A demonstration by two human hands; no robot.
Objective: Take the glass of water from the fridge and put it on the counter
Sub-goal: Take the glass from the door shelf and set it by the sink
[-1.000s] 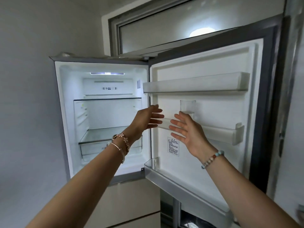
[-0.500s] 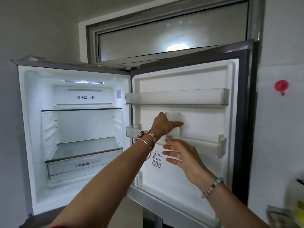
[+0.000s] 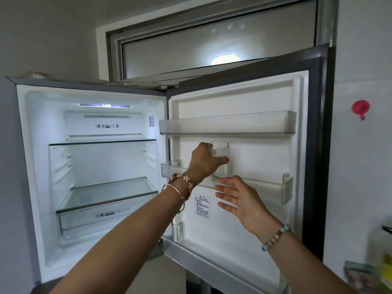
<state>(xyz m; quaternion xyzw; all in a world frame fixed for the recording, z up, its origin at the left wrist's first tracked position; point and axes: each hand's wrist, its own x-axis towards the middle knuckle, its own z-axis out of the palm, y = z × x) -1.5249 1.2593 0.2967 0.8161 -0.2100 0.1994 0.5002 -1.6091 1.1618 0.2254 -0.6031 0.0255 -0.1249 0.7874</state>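
Left hand (image 3: pixel 204 161) around the glass (image 3: pixel 220 152) above the fridge door shelf (image 3: pixel 265 188), right hand (image 3: pixel 239 200) spread, empty.

You face the fridge (image 3: pixel 91 166) with its door (image 3: pixel 244 155) swung open to your right. On the door's inner side, the upper rack (image 3: pixel 229 124) sits above the middle rack (image 3: pixel 265 189). The glass (image 3: pixel 220 151) stands upright in the middle rack, toward its left end. Your left hand (image 3: pixel 204 162) wraps the glass from the left; your right hand (image 3: pixel 239 198) hangs just below it, before the rack. Inside the cabinet, one glass shelf (image 3: pixel 101 142) lies above another (image 3: pixel 110 194).
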